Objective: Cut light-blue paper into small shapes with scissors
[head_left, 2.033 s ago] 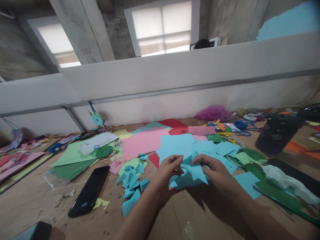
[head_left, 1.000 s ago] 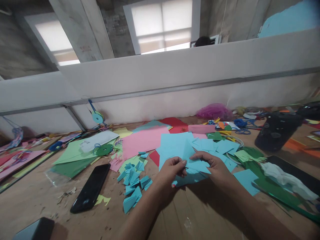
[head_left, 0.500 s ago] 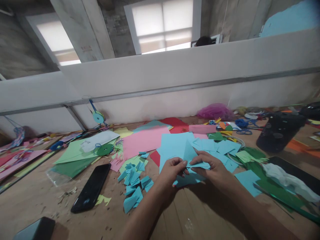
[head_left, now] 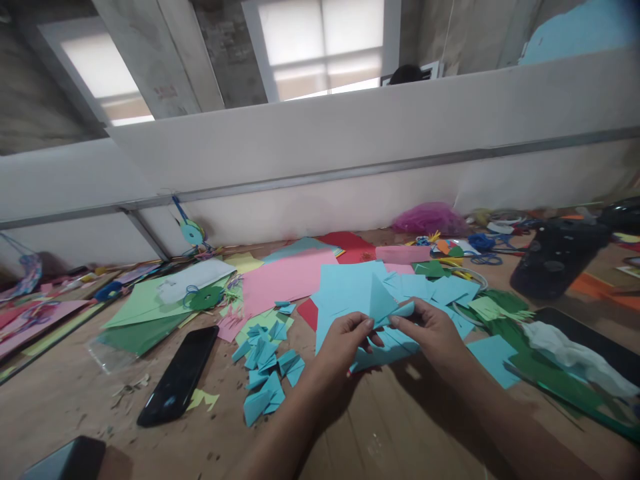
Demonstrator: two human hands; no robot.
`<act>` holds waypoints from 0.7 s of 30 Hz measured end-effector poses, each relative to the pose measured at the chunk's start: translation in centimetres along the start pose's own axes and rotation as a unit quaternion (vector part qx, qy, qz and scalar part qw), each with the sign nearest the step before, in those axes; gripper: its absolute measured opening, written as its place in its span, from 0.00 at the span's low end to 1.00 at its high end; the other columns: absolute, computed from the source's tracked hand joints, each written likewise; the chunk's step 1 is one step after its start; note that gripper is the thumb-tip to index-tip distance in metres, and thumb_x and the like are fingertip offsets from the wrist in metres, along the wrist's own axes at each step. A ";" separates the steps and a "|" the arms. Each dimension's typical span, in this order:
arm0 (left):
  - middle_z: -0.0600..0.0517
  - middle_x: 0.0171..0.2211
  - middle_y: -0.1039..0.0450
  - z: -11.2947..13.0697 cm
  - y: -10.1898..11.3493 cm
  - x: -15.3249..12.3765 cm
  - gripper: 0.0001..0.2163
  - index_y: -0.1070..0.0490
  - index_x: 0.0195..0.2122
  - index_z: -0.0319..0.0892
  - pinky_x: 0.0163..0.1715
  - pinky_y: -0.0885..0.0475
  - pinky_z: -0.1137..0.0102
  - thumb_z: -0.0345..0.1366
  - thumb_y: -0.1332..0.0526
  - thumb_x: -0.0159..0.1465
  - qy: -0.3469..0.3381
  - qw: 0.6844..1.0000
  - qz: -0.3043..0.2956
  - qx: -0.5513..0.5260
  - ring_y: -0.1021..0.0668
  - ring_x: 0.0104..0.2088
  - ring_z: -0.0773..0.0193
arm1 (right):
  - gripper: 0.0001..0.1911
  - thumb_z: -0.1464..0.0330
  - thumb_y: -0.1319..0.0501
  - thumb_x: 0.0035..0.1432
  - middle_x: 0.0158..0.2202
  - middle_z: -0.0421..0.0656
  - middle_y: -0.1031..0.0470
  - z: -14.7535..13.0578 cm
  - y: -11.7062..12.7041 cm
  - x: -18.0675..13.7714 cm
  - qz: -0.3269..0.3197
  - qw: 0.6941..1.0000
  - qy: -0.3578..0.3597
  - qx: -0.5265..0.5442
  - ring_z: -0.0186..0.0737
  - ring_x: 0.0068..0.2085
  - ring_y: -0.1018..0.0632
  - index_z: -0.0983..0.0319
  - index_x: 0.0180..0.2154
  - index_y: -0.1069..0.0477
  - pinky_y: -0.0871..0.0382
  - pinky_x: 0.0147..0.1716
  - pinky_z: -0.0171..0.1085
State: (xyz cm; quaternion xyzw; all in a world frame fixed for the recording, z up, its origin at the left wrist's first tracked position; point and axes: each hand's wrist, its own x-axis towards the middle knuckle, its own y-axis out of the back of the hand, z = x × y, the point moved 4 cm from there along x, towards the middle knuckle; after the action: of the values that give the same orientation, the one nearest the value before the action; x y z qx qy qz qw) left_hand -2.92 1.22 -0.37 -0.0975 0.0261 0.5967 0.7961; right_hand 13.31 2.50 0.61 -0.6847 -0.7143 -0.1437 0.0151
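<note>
My left hand (head_left: 345, 347) and my right hand (head_left: 433, 333) both pinch a light blue paper piece (head_left: 383, 307) above the wooden table (head_left: 75, 400). The paper is partly folded, with a pointed flap standing up between my thumbs. More light blue squares (head_left: 445, 290) lie just behind my hands, on top of a larger blue sheet (head_left: 345, 283). A pile of small folded blue pieces (head_left: 265, 373) sits to the left of my left wrist.
A black phone (head_left: 177, 377) lies left of the folded pile, another dark device (head_left: 65, 460) at the bottom left corner. Pink (head_left: 285, 277), green (head_left: 145, 313) and red sheets spread behind. A black container (head_left: 553, 260) and white cloth (head_left: 575, 353) stand right. A white partition (head_left: 350, 147) closes the back.
My hands have drawn closer together and turned the blue paper, raising a pointed flap. The view has shifted slightly downward.
</note>
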 end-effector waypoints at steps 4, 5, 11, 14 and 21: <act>0.48 0.30 0.26 0.5 0.0 -0.3 0.17 0.29 0.30 0.40 0.23 0.32 0.72 0.51 0.40 0.59 -0.029 0.999 0.001 0.029 0.30 0.26 0.66 | 0.08 0.62 0.37 0.51 0.27 0.39 0.26 -0.2 0.0 -0.1 0.007 1.000 0.003 -0.014 0.42 0.32 0.27 0.60 0.28 0.32 0.37 0.35 0.39; 0.48 0.29 0.26 0.7 0.0 -0.2 0.16 0.29 0.29 0.40 0.25 0.32 0.72 0.50 0.39 0.59 -0.035 0.999 0.005 0.041 0.30 0.26 0.67 | 0.08 0.62 0.37 0.51 0.26 0.39 0.27 -0.3 0.0 -0.1 0.010 1.000 0.005 -0.018 0.42 0.32 0.27 0.60 0.27 0.32 0.37 0.35 0.39; 0.50 0.25 0.25 0.5 0.1 0.3 0.13 0.29 0.26 0.40 0.28 0.35 0.72 0.45 0.34 0.54 -0.041 0.997 0.020 0.068 0.29 0.25 0.67 | 0.08 0.63 0.38 0.50 0.25 0.39 0.27 -0.5 0.1 -0.1 0.022 0.999 0.004 -0.025 0.40 0.30 0.28 0.60 0.26 0.33 0.37 0.33 0.38; 0.50 0.24 0.26 0.0 0.2 0.5 0.14 0.30 0.27 0.40 0.26 0.34 0.73 0.46 0.33 0.54 -0.036 0.997 0.024 0.056 0.30 0.24 0.67 | 0.08 0.63 0.38 0.50 0.25 0.39 0.27 -0.4 0.1 -0.1 0.026 0.999 0.000 -0.026 0.41 0.30 0.27 0.60 0.26 0.33 0.37 0.32 0.38; 0.50 0.24 0.28 -0.4 0.2 0.3 0.16 0.31 0.28 0.39 0.21 0.33 0.74 0.48 0.35 0.55 -0.021 0.998 0.026 0.045 0.31 0.25 0.67 | 0.09 0.62 0.36 0.48 0.24 0.39 0.26 -0.3 -0.1 0.0 0.015 0.999 -0.028 0.022 0.43 0.30 0.27 0.59 0.26 0.33 0.36 0.33 0.40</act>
State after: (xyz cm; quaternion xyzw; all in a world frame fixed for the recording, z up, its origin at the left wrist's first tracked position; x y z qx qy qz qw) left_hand -2.98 1.52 -0.80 -0.0484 0.0383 0.6171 0.7845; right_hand 13.15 2.38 0.88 -0.6987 -0.7070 -0.1085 0.0124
